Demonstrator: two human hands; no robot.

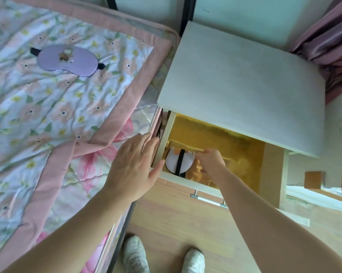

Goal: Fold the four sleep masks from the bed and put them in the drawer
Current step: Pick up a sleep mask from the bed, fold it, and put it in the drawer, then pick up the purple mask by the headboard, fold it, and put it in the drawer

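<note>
A folded white sleep mask (173, 161) with a black strap across it lies in the front left corner of the open gold-lined drawer (221, 138). My right hand (211, 161) reaches into the drawer and pinches the mask's right edge with curled fingers. Beside the drawer's left wall, my left hand (135, 161) is spread flat with straight fingers at the bed's edge, its thumb by the drawer's front corner. A purple sleep mask (68, 60) with a black strap lies unfolded on the floral quilt (48, 115).
The white nightstand top (245, 85) overhangs the back of the drawer. A metal handle (209, 200) sticks out from the drawer front. Pink curtains (331, 42) hang at the upper right. My white shoes (134, 255) stand on the wooden floor below.
</note>
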